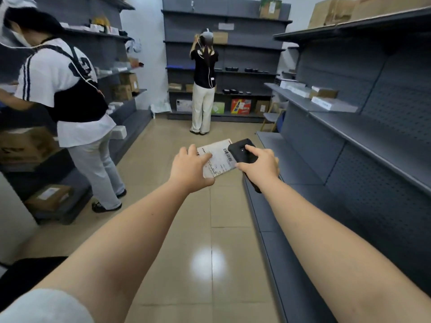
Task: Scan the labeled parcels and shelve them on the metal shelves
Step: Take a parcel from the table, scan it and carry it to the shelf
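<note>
Under your left hand [190, 167], gripping the half-hidden flat parcel [218, 159], your right hand [258, 165] clasps the scanner [242, 150], arms outstretched.

Grey metal shelf [310, 107] bears white parcels [331, 103] and a brown box [325, 93].

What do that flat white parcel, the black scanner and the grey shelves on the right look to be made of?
The parcel looks like a thin paper or plastic mailer, matte white under its printed barcode label; which one is unclear. The scanner seems moulded black plastic with a dull sheen. The shelves look like grey painted sheet metal, with perforated back panels.
</note>
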